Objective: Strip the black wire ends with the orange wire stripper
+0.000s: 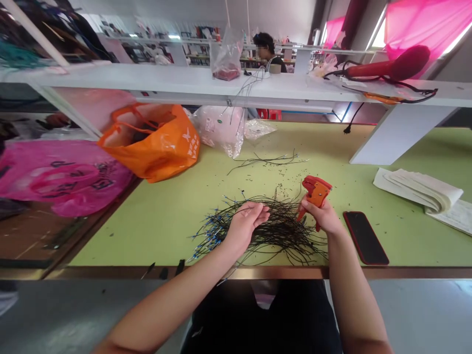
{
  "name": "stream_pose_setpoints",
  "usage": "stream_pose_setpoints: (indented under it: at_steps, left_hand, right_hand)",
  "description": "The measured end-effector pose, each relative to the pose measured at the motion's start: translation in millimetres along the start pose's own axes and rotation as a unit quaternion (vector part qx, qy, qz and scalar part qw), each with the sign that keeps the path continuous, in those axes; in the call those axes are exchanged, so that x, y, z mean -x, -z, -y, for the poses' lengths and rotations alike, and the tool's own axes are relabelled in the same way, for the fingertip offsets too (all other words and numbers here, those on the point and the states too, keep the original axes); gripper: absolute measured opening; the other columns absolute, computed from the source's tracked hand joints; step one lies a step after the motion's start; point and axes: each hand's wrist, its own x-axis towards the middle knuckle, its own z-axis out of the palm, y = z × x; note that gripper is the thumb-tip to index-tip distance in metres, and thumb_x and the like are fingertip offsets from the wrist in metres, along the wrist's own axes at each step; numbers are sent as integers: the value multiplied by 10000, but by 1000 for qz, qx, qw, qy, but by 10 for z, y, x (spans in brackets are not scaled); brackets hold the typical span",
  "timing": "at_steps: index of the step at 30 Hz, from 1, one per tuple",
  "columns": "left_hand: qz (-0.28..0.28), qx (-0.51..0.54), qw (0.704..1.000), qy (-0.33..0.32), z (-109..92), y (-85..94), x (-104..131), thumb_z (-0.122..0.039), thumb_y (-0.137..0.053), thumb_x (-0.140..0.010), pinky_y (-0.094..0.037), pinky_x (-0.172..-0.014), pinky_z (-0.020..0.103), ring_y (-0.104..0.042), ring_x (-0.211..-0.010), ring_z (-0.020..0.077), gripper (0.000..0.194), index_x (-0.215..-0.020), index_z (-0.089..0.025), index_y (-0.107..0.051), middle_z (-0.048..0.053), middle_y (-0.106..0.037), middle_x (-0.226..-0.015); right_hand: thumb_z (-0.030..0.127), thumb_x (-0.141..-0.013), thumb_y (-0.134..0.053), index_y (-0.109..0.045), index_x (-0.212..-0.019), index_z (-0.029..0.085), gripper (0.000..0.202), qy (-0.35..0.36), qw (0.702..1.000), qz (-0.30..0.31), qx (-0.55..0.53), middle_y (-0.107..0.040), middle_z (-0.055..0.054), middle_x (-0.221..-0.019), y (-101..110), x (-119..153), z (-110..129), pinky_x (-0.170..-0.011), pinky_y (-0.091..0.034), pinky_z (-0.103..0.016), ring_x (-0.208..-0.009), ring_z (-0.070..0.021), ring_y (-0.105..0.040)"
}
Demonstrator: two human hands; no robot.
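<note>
Both hands work low center of the frame. Left hand (246, 222) rests palm-down, fingers loosely curled, on the pile of thin black wires (269, 228); looks like it pinches a few strands, but can't tell for sure. Right hand (322, 216) is closed around the handle of an orange wire stripper (314, 195), tool head up, just right of the pile.

Risks, as a judgement: wires lie tangled, so pulling one strand could drag others off the near edge, where several blue-tipped ends (208, 236) already lie close. Stripper jaws sit near the left fingertips; a careless squeeze could pinch skin or cut a strand short. Black phone (365, 237) lies just beside the right wrist, an elbow sweep could knock it off.

Green surface (165, 211) is dotted with small black insulation bits. Farther up, a smaller separate bunch of wires (269, 160) lies center. Stack of white folded sheets (420, 189) at right. Orange bag (155, 140), pink bag (62, 174) at left, clear plastic bags (221, 129) behind.

White shelf (184, 78) spans the frame, with a red tool (391, 69) and cable upper right, a small plastic bag (225, 61) center. Beyond, another person (267, 51) sits at a bench; pink curtains (416, 22) cover the upper right windows.
</note>
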Motion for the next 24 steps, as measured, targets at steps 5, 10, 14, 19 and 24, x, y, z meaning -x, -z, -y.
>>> stream_pose_setpoints:
  at_steps: [5,10,14,19,24]
  left_hand:
    - [-84,58,989,109,-45,125,151,-249,-704,-959,-620,-723,219,-733,-689,101,137,-871,-145,-701,41,-768,-822]
    - [-49,28,968,245,-39,155,163,-479,-410,-1078,-616,-689,258,-758,-698,161,521,-923,-99,-732,138,-786,-866]
    - [66,-108,949,288,-171,253,166,-593,-450,-1026,-562,-560,243,-723,-621,161,592,-884,-102,-747,148,-788,-858]
    - [128,-574,807,-51,-461,252,-397,-457,-517,-1008,-554,-640,273,-727,-740,191,371,-992,-168,-749,108,-793,-959]
    - [111,-773,596,-185,-511,-122,-1628,-250,-512,-1013,-539,-920,367,-694,-1092,283,270,-1087,-141,-748,153,-741,-1186]
  right_hand:
    - [457,-818,-829,-701,-819,175,310,-32,999,25,30,-681,-44,-730,248,33,63,-672,-573,-327,-695,-194,-645]
    - [510,-769,-854,-711,-897,183,379,-73,995,23,-68,-606,-5,-691,336,55,80,-704,-575,-341,-668,-169,-596]
    - [575,-763,-823,-707,-940,227,407,-23,979,-7,-200,-526,19,-646,358,76,152,-671,-561,-370,-611,-170,-534]
    - [583,-796,-758,-665,-875,254,350,19,955,-51,-292,-442,38,-622,256,6,154,-657,-557,-389,-564,-163,-464]
    - [542,-817,-750,-655,-870,240,322,-7,942,-52,-333,-505,20,-668,38,-88,40,-690,-575,-382,-609,-169,-510]
